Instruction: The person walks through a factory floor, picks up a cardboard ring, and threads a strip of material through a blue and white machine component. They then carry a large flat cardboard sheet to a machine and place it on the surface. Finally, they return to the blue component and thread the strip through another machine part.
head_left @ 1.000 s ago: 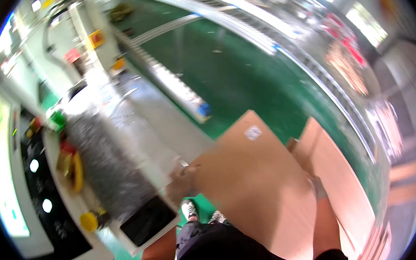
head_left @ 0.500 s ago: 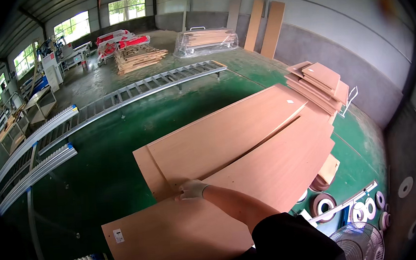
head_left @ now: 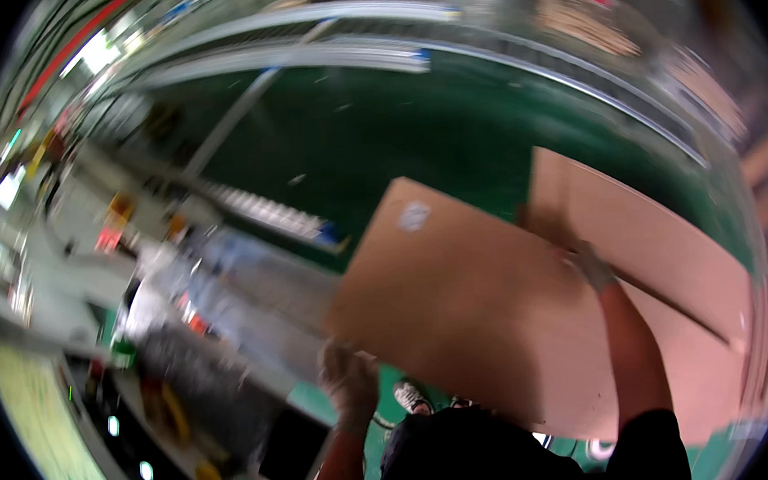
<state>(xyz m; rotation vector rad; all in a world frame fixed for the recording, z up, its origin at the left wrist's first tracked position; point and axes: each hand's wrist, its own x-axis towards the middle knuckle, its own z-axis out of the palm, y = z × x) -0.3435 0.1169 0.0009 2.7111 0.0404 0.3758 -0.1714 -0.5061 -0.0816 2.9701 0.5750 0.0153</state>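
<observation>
A large light-brown wood panel point(head_left: 470, 296) with a white label near its far left corner spreads before me, tilted in view. My right hand point(head_left: 589, 267) is closed on its right edge, its fingers partly hidden. My left hand point(head_left: 350, 382), in a pale glove, is at the panel's near left edge. Motion smears its fingers, so I cannot make out whether they grip the edge. To the right, other brown panels point(head_left: 644, 219) lie stacked, one with a dark gap along its side.
Left of me is a machine bed point(head_left: 270, 285), with a lit screen point(head_left: 47, 429) at the lower left. A short roller strip point(head_left: 265, 213) and long metal rails point(head_left: 298, 62) run beyond, over green floor point(head_left: 376, 132). My shoe point(head_left: 412, 396) shows below the panel.
My view has swung left, and the machine and screen have come into sight. My left hand has appeared at the panel's left edge. The labelled panel has shifted away from the stack.
</observation>
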